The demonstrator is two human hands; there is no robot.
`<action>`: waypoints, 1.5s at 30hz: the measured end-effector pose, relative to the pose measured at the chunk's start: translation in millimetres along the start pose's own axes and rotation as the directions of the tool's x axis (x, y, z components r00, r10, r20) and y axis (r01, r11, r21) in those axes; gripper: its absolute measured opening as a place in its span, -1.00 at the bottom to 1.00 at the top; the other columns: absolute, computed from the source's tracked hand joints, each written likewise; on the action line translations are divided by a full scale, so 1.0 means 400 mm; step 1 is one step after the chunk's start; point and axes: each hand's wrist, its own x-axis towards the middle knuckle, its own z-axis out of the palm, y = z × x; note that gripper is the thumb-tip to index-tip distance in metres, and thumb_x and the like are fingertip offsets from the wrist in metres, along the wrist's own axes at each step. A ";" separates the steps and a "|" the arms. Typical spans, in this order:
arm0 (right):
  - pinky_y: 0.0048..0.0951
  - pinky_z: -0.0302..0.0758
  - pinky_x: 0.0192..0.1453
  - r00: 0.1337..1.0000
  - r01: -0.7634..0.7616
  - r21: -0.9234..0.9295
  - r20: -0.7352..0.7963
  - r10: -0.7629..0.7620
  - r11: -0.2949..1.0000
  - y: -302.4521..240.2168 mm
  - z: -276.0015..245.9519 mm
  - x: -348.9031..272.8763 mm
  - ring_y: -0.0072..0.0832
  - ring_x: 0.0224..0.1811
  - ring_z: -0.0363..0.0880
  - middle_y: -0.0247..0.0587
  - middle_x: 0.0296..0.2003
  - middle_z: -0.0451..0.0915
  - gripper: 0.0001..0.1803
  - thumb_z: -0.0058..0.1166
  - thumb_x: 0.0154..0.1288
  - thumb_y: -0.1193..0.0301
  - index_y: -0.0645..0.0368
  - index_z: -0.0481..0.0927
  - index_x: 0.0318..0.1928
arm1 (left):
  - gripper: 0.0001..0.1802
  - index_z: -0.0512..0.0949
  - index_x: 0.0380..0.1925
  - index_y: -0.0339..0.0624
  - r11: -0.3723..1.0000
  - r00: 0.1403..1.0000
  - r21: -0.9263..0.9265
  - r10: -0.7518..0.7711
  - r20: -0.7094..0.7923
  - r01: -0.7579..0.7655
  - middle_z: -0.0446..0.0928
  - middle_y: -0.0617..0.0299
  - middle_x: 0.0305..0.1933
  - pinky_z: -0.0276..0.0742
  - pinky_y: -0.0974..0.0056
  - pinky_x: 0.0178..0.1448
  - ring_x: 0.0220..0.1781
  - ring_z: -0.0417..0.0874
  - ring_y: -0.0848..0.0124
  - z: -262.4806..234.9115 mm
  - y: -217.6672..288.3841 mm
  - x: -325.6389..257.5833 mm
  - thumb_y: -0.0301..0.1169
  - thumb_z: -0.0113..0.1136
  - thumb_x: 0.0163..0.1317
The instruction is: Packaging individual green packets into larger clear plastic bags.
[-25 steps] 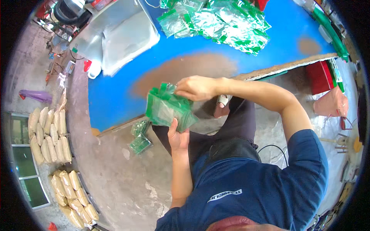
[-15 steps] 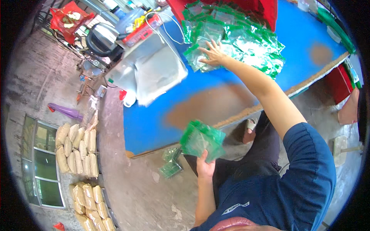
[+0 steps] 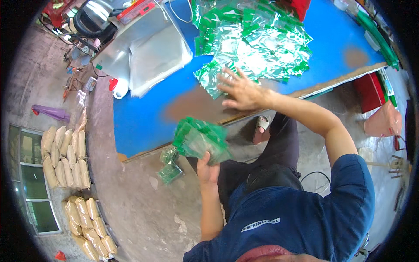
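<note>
Drawn back from the far heap, the right hand (image 3: 242, 89) now lies spread, fingers open, on 1 green-and-clear pouch (image 3: 214, 77) at the pile's near edge on the blue table (image 3: 139, 118), while the left hand (image 3: 207, 168) grips a gathered stack of pouches (image 3: 198, 140) below the table's edge.

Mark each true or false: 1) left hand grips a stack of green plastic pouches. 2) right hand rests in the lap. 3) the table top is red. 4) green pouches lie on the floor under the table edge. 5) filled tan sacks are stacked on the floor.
1) True: the left hand grips the stack of green plastic pouches.
2) False: the right hand lies spread on the pile of green and clear pouches.
3) False: the table top is blue.
4) True: fallen green pouches lie there.
5) True: tan sacks.
</note>
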 end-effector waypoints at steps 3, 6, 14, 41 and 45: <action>0.10 0.17 0.51 0.951 0.308 0.309 -0.094 -0.294 0.900 -0.099 0.015 -0.057 -0.11 0.46 0.29 0.07 0.32 0.41 -0.44 -0.01 0.45 0.09 0.26 0.47 0.24 | -0.39 0.28 0.37 -0.21 0.995 0.991 0.064 0.083 -0.107 -0.076 0.42 0.11 0.34 0.33 -0.04 0.48 0.39 0.43 0.15 0.020 -0.011 0.026 -0.45 0.19 0.34; 0.00 0.33 0.40 0.920 0.068 0.629 0.260 -0.292 0.774 -0.123 -0.071 -0.018 -0.07 0.36 0.39 0.09 0.28 0.44 -0.59 0.04 0.41 0.27 0.27 0.54 0.13 | -0.40 0.28 0.37 -0.21 0.996 0.985 0.057 0.082 -0.152 -0.074 0.42 0.10 0.35 0.33 -0.03 0.48 0.39 0.43 0.15 0.008 -0.019 0.017 -0.44 0.18 0.35; 0.30 0.00 0.51 0.998 -0.012 0.088 -0.060 0.017 0.996 -0.113 0.087 0.037 0.19 0.48 0.13 0.22 0.38 0.30 -0.05 -0.28 0.36 -0.39 0.16 0.36 0.39 | -0.27 0.25 0.40 -0.21 0.995 0.995 -0.006 0.104 -0.006 -0.104 0.42 0.09 0.36 0.23 -0.03 0.55 0.42 0.40 0.11 -0.066 0.003 -0.037 -0.50 0.29 0.22; -0.27 0.60 -0.14 0.908 -0.206 0.912 0.044 0.416 0.354 -0.294 -0.058 0.042 -0.36 -0.31 0.72 -0.01 -0.34 0.74 -0.52 0.34 0.25 0.09 0.27 0.71 -0.08 | -0.22 0.31 0.36 -0.25 0.981 0.989 -0.171 0.110 0.098 -0.092 0.41 -0.02 0.37 0.24 -0.28 0.43 0.38 0.39 -0.12 -0.008 -0.015 -0.034 -0.26 0.39 0.16; -0.20 0.57 -0.30 0.875 -0.432 0.896 0.387 0.290 0.106 -0.358 -0.046 -0.034 -0.29 -0.48 0.66 0.07 -0.49 0.65 -0.38 -0.08 0.53 -0.04 0.37 0.60 -0.30 | -0.26 0.27 0.38 -0.24 0.968 0.987 -0.217 0.145 0.075 -0.126 0.39 -0.01 0.39 0.22 -0.36 0.39 0.41 0.35 -0.11 -0.001 0.004 -0.020 -0.29 0.33 0.23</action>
